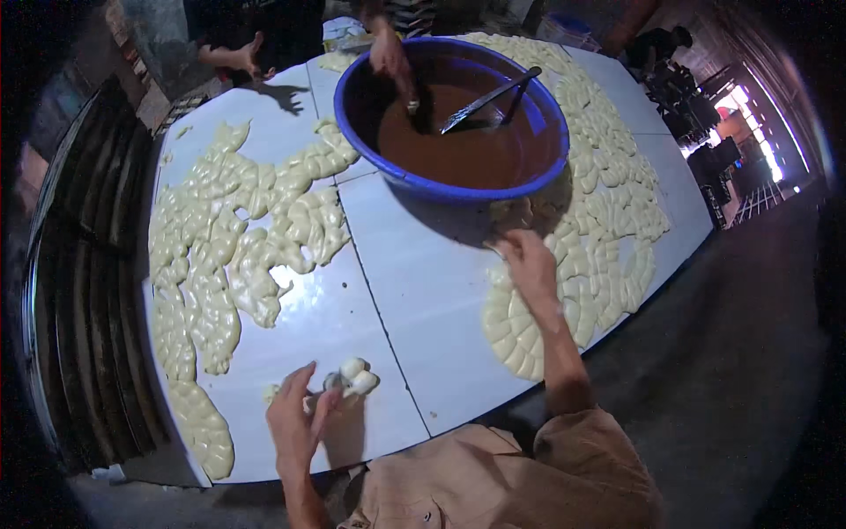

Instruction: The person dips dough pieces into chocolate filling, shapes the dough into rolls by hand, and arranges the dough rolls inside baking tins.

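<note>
Dim workshop, white table (414,291) strewn with pale dough pieces (238,238), blue basin (451,115), left fingers (304,388) pinching dough lumps (352,379)

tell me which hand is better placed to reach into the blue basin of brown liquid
Right, probably. The right hand rests just below the blue basin, while the left hand is down at the near edge, on small pale pieces.

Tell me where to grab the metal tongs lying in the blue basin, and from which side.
Grip the tongs by the upper handle end resting near the blue basin's far right rim, coming from above on that side. That end sticks up clear of the brown liquid, while the lower tips dip into it. Another person's hand works on the left side.
</note>
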{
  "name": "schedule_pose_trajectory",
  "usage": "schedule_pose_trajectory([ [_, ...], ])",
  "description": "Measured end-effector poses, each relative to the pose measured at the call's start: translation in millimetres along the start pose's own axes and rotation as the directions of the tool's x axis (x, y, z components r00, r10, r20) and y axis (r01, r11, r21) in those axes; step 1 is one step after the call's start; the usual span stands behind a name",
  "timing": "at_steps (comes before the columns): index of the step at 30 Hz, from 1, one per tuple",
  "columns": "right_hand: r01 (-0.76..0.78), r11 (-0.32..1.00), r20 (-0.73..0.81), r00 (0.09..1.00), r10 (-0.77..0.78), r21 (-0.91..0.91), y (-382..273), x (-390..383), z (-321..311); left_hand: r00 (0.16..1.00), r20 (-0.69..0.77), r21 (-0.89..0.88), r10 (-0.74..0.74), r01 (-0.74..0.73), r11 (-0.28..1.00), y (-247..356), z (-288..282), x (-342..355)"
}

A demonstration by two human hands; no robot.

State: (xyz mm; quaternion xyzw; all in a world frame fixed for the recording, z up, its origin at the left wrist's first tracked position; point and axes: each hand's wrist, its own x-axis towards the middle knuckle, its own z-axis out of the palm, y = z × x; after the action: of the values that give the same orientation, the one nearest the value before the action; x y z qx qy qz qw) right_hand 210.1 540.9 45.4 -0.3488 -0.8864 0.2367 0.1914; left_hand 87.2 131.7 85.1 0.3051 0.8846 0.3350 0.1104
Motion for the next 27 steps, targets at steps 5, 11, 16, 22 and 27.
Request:
schedule_pose_trajectory([
  [5, -0.227, 0.962, -0.084, 0.973, 0.217, -0.149, 49, 37, -22, 0.958, 0.259, -0.229, 0.125, -0.065, 0.971, 69, 78, 90],
  [11, -0.019, 0.92, -0.075, 0.997, -0.011, -0.391, 141, 88, 17, 0.964, 0.2, -0.312, 0.175, -0.107, 0.944, 151, 213, 172],
  [16, 0.4, 0.901, -0.023, 0.912, -0.41, -0.168, 95, 105, 3, 0.978, 0.199, -0.067, 0.066, -0.053, 0.996, 174, 283, 215],
  [22, 0.411, 0.898, 0.081, 0.912, -0.403, -0.157, 120, 90, 20, 0.948, 0.315, -0.33, -0.051, 0.16, 0.93, 177, 315, 234],
  [27, 0.114, 0.967, 0.021, 0.992, -0.122, 0.229, 43, 52, -16, 0.84, 0.533, -0.616, -0.104, 0.469, 0.632, 189, 199, 213],
])
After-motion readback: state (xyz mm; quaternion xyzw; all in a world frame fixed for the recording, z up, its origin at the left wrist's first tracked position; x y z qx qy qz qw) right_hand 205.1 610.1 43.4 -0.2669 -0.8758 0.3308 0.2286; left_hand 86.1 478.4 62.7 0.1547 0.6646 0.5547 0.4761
